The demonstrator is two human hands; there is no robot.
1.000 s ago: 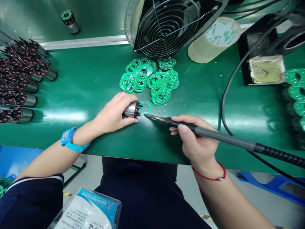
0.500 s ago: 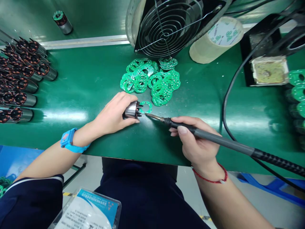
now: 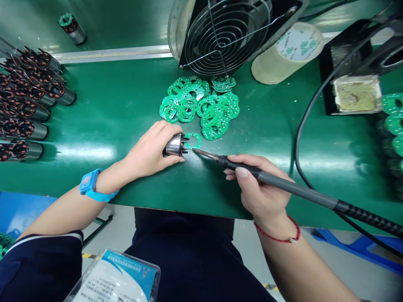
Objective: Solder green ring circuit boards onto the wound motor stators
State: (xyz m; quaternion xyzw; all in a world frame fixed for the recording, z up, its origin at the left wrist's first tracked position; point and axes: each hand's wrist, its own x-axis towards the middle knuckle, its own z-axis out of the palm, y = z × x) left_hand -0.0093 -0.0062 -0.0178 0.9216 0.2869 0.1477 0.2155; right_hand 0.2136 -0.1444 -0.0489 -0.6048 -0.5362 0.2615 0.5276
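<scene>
My left hand is closed around a motor stator, a metal cylinder lying on its side with dark prongs pointing right. A green ring-shaped circuit board lies at the pronged end, partly behind the prongs. In my right hand is a soldering iron, gripped like a pen. Its tip points left and sits at the lower edge of the ring board; whether it touches cannot be made out. Piles of similar green boards lie just beyond on the green table.
Several stators stand in rows at the left, and one with a green board is at the back. A fan, a tape roll and a soldering stand with sponge line the far side. The iron's cable loops at the right.
The view has shifted slightly. Both hands keep their holds, and the iron's tip stays close to the ring board with hardly any movement.
</scene>
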